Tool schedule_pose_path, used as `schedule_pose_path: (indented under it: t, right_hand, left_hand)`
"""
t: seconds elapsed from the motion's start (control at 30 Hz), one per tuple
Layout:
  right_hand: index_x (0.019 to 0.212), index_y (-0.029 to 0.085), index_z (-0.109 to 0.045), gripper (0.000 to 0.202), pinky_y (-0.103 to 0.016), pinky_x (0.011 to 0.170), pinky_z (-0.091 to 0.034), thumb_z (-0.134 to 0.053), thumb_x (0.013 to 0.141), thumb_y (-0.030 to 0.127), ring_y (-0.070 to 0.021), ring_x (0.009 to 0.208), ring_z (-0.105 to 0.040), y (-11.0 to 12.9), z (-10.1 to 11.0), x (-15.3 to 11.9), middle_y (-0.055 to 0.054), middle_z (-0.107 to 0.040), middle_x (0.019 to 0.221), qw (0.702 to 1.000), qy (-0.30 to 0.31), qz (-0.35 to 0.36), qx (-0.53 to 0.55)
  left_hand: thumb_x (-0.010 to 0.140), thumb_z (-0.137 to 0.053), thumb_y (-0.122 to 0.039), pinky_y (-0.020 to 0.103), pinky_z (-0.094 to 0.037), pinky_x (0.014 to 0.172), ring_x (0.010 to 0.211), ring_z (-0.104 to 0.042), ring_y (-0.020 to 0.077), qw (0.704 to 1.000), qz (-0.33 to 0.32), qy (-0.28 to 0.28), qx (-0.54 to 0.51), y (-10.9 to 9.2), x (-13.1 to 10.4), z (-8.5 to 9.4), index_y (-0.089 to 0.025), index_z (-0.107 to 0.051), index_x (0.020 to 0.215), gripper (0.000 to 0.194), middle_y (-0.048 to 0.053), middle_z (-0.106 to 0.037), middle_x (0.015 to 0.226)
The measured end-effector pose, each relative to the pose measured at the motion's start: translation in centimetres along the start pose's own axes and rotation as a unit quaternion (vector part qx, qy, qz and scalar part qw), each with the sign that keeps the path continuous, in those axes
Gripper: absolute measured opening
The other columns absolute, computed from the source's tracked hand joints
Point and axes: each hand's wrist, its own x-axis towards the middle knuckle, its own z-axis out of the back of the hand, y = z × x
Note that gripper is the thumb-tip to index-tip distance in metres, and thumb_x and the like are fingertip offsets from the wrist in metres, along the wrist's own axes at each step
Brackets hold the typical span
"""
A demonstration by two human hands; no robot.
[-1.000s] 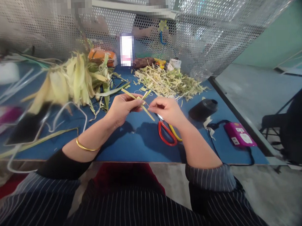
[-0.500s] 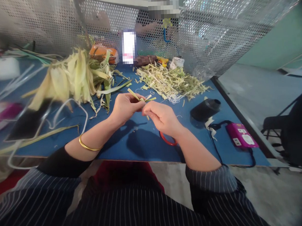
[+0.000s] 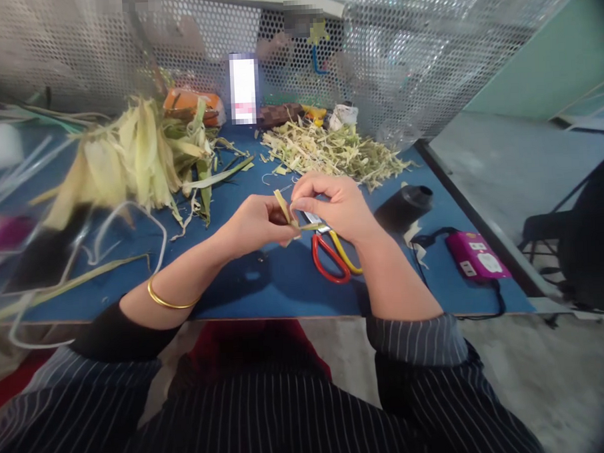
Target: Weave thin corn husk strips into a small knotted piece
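Observation:
My left hand (image 3: 262, 221) pinches a small bundle of folded corn husk strips (image 3: 281, 204), pale yellow-green ends poking out from between the fingers. Close on its right, my right hand (image 3: 334, 205) is raised with thumb and forefinger pressed together. A fine pale line shows near those fingertips, too thin to name. Below the right hand lie scissors (image 3: 330, 269) with one red and one yellow handle, their blades partly covered by the hand and the husk.
Whole corn husks (image 3: 143, 153) are heaped at left, and husk scraps (image 3: 339, 151) lie behind the hands. A black spool-like cylinder (image 3: 406, 205) and a purple power strip (image 3: 478, 255) with its cord are at right. A lit phone (image 3: 243, 89) stands at the back by perforated mesh.
My right hand has lifted and moved away from the left hand, uncovering more of the scissors. My left hand keeps the husk strips, now turned somewhat differently. The view has shifted slightly.

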Motion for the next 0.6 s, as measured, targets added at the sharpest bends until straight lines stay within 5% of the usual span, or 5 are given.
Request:
schedule_pose_path:
  t: [0.13, 0.3, 0.47, 0.6]
  right_hand:
    - [0.066, 0.017, -0.062, 0.015, -0.028, 0.063, -0.039, -0.065, 0.075, 0.029, -0.0113, 0.063, -0.047, -0.9, 0.0, 0.2, 0.001, -0.057, 0.067, 0.996, -0.040, -0.077, 0.024]
    - [0.064, 0.016, -0.062, 0.016, -0.025, 0.055, -0.033, -0.065, 0.071, 0.030, -0.0094, 0.056, -0.042, -2.5, -0.8, 0.1, 0.003, -0.051, 0.057, 0.987, -0.046, -0.151, -0.004]
    - [0.066, 0.016, -0.063, 0.012, -0.026, 0.059, -0.037, -0.060, 0.074, 0.025, -0.0108, 0.060, -0.048, -3.1, -0.9, -0.1, 0.001, -0.056, 0.065, 0.986, 0.047, -0.146, -0.067]
    - [0.067, 0.018, -0.059, 0.012, -0.030, 0.068, -0.041, -0.059, 0.078, 0.021, -0.0135, 0.071, -0.053, -1.8, -0.5, -0.4, -0.002, -0.060, 0.079, 0.991, 0.063, -0.052, -0.103]
  left_hand:
    - [0.061, -0.077, -0.022, 0.023, -0.051, 0.055, 0.053, -0.059, 0.0106, 0.999, 0.012, 0.026, -0.031, -0.4, -0.2, -0.4, -0.014, -0.063, 0.071, 0.019, 0.001, -0.064, 0.061]
    - [0.063, -0.077, -0.023, 0.024, -0.053, 0.060, 0.060, -0.062, 0.0109, 0.997, -0.022, -0.011, -0.077, -0.3, -0.1, 0.2, -0.014, -0.066, 0.095, 0.034, 0.002, -0.069, 0.073]
    - [0.064, -0.076, -0.026, 0.023, -0.053, 0.062, 0.059, -0.060, 0.0085, 0.988, -0.027, -0.101, -0.118, 0.5, 0.5, 1.2, -0.013, -0.070, 0.084, 0.024, 0.003, -0.069, 0.076]
    - [0.063, -0.076, -0.024, 0.022, -0.052, 0.059, 0.055, -0.060, 0.0073, 0.971, 0.003, -0.162, -0.175, 1.2, 1.2, 1.8, -0.013, -0.069, 0.083, 0.024, 0.002, -0.068, 0.075]
